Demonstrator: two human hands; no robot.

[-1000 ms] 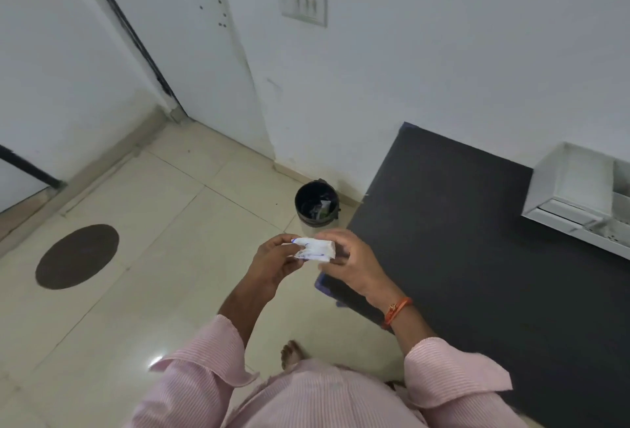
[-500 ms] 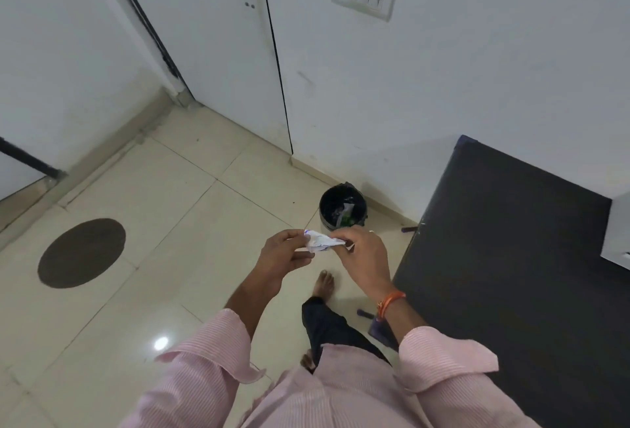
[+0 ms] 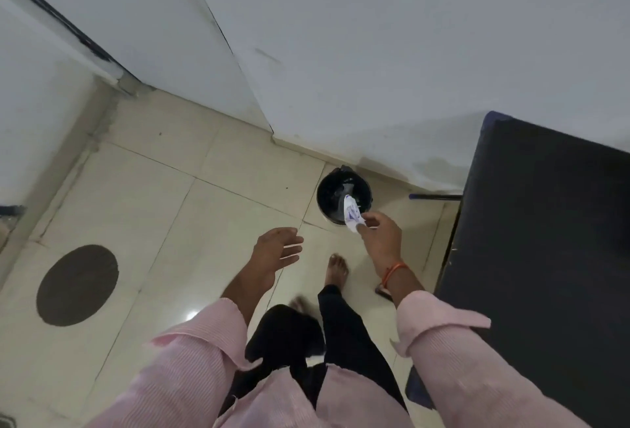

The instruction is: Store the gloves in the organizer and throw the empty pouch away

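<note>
The right hand [image 3: 380, 236] pinches the white pouch [image 3: 352, 215] by its near end, holding it over the black bin's [image 3: 324, 192] rim. The left hand [image 3: 272, 250] hangs apart, fingers spread, holding nothing.

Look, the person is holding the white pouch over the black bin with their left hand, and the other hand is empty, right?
Not quite. The head view shows the right hand pinching the white pouch over the black bin, not the left. The left hand is the empty one, open with fingers spread. The rest is right.
</note>
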